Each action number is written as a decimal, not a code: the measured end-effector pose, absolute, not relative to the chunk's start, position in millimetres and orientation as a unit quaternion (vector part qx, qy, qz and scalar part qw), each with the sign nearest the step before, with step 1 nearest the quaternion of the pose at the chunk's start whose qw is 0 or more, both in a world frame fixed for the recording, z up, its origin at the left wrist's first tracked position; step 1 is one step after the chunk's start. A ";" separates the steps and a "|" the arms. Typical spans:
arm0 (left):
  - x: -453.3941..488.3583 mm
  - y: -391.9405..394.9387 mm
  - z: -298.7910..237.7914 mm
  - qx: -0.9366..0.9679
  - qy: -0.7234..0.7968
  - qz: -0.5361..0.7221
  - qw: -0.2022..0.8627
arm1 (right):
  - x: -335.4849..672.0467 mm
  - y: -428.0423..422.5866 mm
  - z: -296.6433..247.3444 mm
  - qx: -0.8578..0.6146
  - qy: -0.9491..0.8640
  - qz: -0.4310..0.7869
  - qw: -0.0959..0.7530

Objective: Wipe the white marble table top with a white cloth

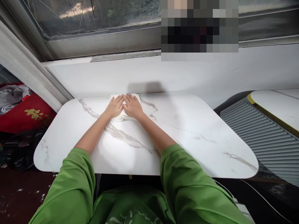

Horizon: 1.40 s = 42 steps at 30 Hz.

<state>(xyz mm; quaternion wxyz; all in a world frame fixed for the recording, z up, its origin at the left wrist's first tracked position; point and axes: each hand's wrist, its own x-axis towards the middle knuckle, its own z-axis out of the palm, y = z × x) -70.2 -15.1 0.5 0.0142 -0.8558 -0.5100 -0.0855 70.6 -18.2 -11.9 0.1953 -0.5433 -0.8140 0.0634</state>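
Both flat, left hand (114, 107) and right hand (133, 106) are covering folded white cloth (123, 118) beneath them; uneven pushing would be risking bunching!

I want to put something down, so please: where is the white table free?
The table is bare right of the right forearm, out to the rounded end, and left of the left forearm. A smaller patch lies between the forearms, this side of the white cloth. Crowded: the back edge, where left hand and right hand lie on the cloth.
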 end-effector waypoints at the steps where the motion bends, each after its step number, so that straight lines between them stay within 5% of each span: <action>1: -71.7 -24.3 0.5 -0.859 -0.505 -0.084 0.015 | 70.0 -27.8 -12.8 -0.542 -0.815 0.062 0.196; 15: -120.1 -255.7 15.0 -0.876 -0.476 -0.073 -0.024 | 65.7 -231.4 0.2 -0.335 -0.913 0.124 0.197; 30: -185.5 -38.7 12.1 -0.776 -0.617 -0.130 0.004 | -46.8 -18.2 -3.5 -0.428 -0.872 0.089 0.219; 42: -128.9 -121.3 0.5 -0.812 -0.574 -0.102 -0.003 | 24.8 -100.3 -14.3 -0.383 -0.899 0.065 0.204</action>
